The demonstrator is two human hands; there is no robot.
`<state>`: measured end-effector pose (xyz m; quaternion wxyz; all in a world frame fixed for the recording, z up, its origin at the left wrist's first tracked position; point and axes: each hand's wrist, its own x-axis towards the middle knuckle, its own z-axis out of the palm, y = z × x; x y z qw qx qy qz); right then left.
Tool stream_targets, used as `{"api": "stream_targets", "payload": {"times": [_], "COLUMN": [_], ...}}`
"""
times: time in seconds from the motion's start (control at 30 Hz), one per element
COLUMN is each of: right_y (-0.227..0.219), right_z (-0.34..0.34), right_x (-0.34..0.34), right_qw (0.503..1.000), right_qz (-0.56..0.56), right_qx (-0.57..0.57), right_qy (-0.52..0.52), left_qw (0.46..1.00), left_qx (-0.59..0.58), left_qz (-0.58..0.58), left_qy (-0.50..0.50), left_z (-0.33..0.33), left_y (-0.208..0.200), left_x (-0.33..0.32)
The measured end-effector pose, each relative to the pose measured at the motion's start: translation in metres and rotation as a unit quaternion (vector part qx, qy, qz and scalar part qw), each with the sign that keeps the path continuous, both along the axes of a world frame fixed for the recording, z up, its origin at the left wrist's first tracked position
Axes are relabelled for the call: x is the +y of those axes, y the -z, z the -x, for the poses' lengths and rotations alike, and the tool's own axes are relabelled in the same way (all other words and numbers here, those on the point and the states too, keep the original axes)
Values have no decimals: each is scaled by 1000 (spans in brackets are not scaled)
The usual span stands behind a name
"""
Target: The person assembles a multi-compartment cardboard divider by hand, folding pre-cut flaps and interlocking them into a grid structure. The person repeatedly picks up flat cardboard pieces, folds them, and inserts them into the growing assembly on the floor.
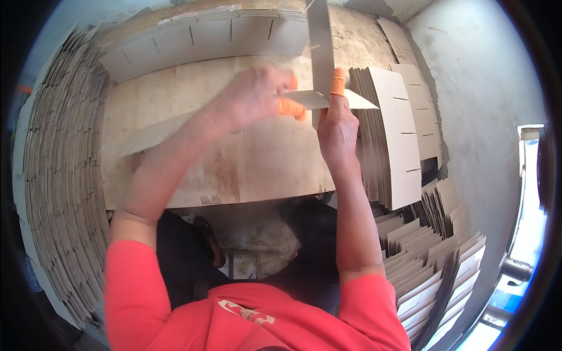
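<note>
My right hand (339,131), with an orange finger cover on its thumb, grips a long slotted cardboard strip (322,50) that stretches away from me. A second cardboard strip (307,99) crosses it near the hand, and the two meet at the crossing. My left hand (257,96), smeared by motion, wears orange covers on its fingers and closes on the left part of the crossing strip. Behind my left forearm shows a pale, blurred cardboard piece (158,131); I cannot tell whether it belongs to the crossing strip.
A wooden board table (257,169) lies before me. Slotted cardboard strips stand in a row (205,44) at the far side and in a stack (398,134) at the right. A tall cardboard pile (61,175) fills the left. Assembled-looking cardboard dividers (433,263) sit lower right, beside a wall (480,88).
</note>
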<state>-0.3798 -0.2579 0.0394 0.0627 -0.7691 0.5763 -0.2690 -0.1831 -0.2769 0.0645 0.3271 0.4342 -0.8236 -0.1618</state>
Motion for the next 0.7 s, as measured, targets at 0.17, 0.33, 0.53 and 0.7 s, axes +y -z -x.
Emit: {"api": "stream_targets", "payload": {"times": [0.17,0.33,0.53,0.7], "right_y": [0,-4,-6,-6], "right_z": [-7,-23,-20,-24], "right_x": [2,-1,-3,-4], "right_qw": [993,986,985,980], "right_qz": [85,116,115,119], "right_qx": [-80,-122,-121,-151], "right_qy": [-24,-12,-41,-42], "left_qw": [970,916,919,936], "left_qx": [-183,-290,-280,-218], "left_qz": [16,118,188,217], "left_qy": [-161,-251,-202,-173], "left_z": [-39,-74,-86,-93], "left_y": [-33,29,66,60], "left_x": [-85,-155,-178,-171]}}
